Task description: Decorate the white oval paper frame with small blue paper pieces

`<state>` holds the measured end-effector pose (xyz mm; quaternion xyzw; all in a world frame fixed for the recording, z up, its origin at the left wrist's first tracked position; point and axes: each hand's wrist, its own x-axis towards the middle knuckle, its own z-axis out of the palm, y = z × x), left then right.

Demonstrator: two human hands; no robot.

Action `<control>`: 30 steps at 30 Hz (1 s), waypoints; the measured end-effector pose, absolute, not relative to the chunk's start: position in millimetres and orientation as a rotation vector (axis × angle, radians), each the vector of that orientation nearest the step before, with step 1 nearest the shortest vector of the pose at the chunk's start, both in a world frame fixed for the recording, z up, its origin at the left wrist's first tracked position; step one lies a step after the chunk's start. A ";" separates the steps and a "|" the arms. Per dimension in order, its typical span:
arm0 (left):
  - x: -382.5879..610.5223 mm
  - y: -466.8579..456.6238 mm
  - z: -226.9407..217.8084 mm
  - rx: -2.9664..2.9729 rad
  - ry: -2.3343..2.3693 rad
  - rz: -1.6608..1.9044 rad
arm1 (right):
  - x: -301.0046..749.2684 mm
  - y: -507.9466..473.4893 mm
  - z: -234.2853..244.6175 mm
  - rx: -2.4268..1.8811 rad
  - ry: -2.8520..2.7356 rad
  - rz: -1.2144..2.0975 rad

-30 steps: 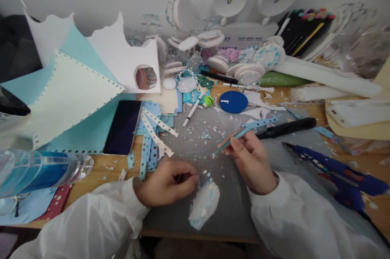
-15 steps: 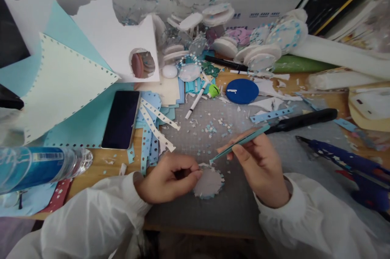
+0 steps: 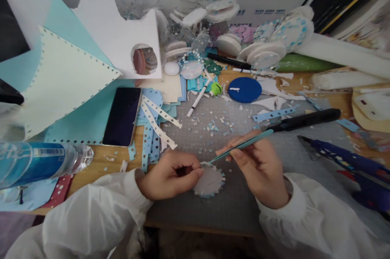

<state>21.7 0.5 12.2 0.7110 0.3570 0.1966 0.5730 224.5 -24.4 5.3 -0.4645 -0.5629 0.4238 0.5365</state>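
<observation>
My right hand (image 3: 258, 165) is closed around teal tweezers (image 3: 246, 141), pointing down and left. Their tips meet the upper rim of a pale disc (image 3: 209, 182) edged with small blue and white paper pieces. At the disc's left edge my left hand (image 3: 175, 173) pinches the rim between thumb and fingers. Whether the tweezer tips hold a paper piece is too small to tell. Tiny paper confetti (image 3: 215, 125) lies scattered on the grey cutting mat (image 3: 234, 210) beyond the disc.
A phone (image 3: 122, 117), punched paper strips (image 3: 158, 119) and a water bottle (image 3: 45, 163) lie left. Scissors or a knife with a black handle (image 3: 307, 120) and a blue glue gun (image 3: 350, 161) lie right. Behind are a blue oval (image 3: 245, 89), white discs (image 3: 228, 44) and a bell (image 3: 216, 88).
The tweezers' tips have shifted slightly and stay at the disc's upper rim. The whole view has moved a little; both hands keep their grip.
</observation>
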 end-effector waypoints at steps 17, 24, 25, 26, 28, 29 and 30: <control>22.4 0.0 11.8 1.622 0.818 0.462 | 223.6 -24.4 6.7 -1.087 -1.424 0.998; 21.7 0.0 9.8 1.640 0.794 0.458 | 223.0 -26.7 9.8 -1.059 -1.466 0.938; 21.4 -0.2 9.9 1.638 0.797 0.455 | 222.7 -27.0 9.7 -1.053 -1.477 0.927; 21.1 -0.4 10.0 1.637 0.803 0.451 | 222.4 -27.1 9.4 -1.048 -1.483 0.918; 20.5 -0.9 10.2 1.641 0.811 0.443 | 221.8 -27.6 7.8 -1.054 -1.494 0.903; 20.3 -1.0 10.2 1.645 0.810 0.441 | 221.6 -27.9 6.8 -1.062 -1.497 0.898; 20.3 -1.0 10.2 1.648 0.808 0.442 | 221.5 -28.4 5.6 -1.070 -1.496 0.901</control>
